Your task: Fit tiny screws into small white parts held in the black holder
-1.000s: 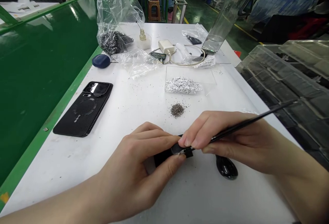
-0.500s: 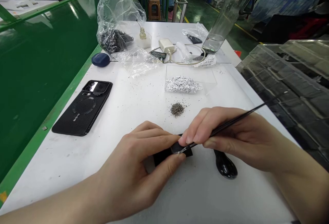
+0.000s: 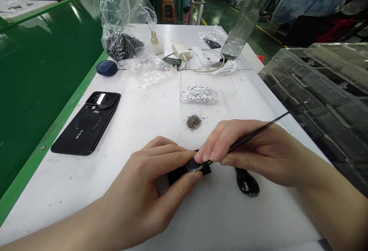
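My left hand point(image 3: 138, 189) pinches a small black part point(image 3: 195, 165) between thumb and fingers, just above a black pad point(image 3: 178, 176) on the white table point(image 3: 86, 189). My right hand point(image 3: 250, 151) holds slim black tweezers point(image 3: 253, 136), their tips touching the small black part. The fingers of my two hands nearly meet and hide most of that part. A glossy black spoon-shaped object point(image 3: 246, 182) lies under my right hand, and a small heap of dark granules point(image 3: 193, 122) sits just beyond my hands.
A transparent tray with silvery bits point(image 3: 198, 94) stands beyond the granules. Farther back are a black-cased phone point(image 3: 86, 124), blue earbud case point(image 3: 107, 68), plastic bags point(image 3: 120, 20), charger point(image 3: 181, 50), small glass bottle point(image 3: 154, 38) and water bottle point(image 3: 244, 24). A transparent plastic bin point(image 3: 322, 101) stands right; a green bench edge point(image 3: 48, 124) runs left.
The whole scene has shifted slightly left in view. The tweezers now slant more steeply, with their tips still at the small black part. My left hand's grip looks unchanged.
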A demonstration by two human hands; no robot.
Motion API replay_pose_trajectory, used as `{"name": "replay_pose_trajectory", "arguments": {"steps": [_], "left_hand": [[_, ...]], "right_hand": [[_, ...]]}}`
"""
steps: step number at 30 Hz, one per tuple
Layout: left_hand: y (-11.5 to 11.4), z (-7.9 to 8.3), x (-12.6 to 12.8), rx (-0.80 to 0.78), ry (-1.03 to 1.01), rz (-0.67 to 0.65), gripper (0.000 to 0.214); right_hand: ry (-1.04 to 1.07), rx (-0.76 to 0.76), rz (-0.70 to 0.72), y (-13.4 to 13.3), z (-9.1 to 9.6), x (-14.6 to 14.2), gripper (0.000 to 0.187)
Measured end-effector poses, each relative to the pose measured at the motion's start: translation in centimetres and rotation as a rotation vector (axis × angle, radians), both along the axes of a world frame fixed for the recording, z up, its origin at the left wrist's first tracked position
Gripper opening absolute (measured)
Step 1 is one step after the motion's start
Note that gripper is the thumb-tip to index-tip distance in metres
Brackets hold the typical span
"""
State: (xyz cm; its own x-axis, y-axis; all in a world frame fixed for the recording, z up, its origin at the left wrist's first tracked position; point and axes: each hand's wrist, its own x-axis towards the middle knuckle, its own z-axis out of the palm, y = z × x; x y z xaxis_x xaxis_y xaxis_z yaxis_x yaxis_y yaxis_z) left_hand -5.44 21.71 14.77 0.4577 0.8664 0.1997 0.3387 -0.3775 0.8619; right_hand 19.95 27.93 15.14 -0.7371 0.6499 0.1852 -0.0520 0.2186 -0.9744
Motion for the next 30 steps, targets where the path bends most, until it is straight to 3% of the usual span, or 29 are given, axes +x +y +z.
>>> {"name": "replay_pose_trajectory", "arguments": {"steps": [30], "left_hand": [[0.06,-0.24,0.07,0.03,-0.025,-0.02,0.021]], "right_hand": [[0.032,0.034,-0.004,-0.01,-0.28,-0.14,0.013]]}}
